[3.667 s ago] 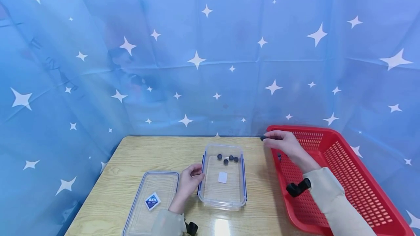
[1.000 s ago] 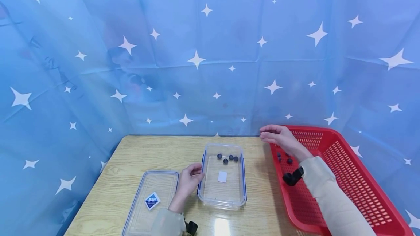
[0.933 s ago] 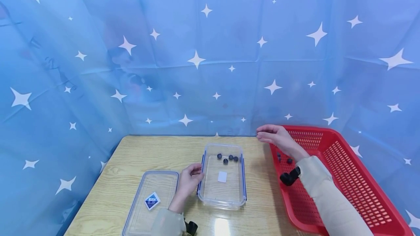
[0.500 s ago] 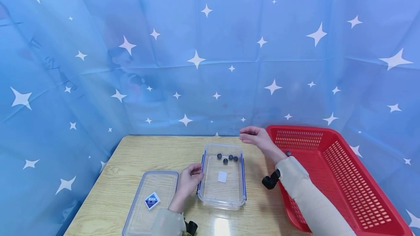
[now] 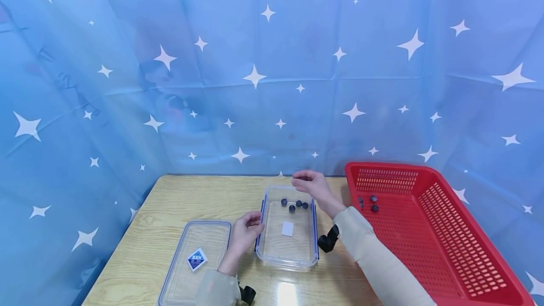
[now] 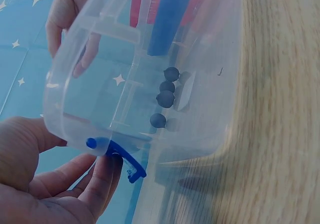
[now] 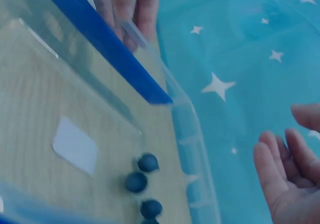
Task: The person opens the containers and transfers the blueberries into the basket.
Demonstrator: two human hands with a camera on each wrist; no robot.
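Note:
A clear plastic food container point(image 5: 287, 265) with blue side latches stands in the middle of the table, its top uncovered. Inside, toward the far end, lie several dark blueberries point(image 6: 165, 98); a white square point(image 5: 287, 228) shows at its floor. My left hand point(image 5: 243, 236) grips the container's left side, thumb at the rim and fingers by the blue latch point(image 6: 125, 160). Over the far right corner of the container hovers my right hand point(image 5: 313, 186). Its fingers point(image 7: 270, 170) are apart and loosely bent, with nothing between them in the right wrist view.
A clear lid point(image 5: 214, 240) with a blue-and-white sticker point(image 5: 197, 259) lies left of the container. To the right stands a large red basket point(image 5: 418, 230) holding a few more blueberries point(image 5: 374, 208). A blue star-patterned curtain point(image 5: 272, 107) hangs behind the table point(image 5: 178, 202).
My right hand, seen with a blueberry at the basket's left edge earlier, has moved left over the container without it. More blueberries show in the basket. My left hand has stayed put.

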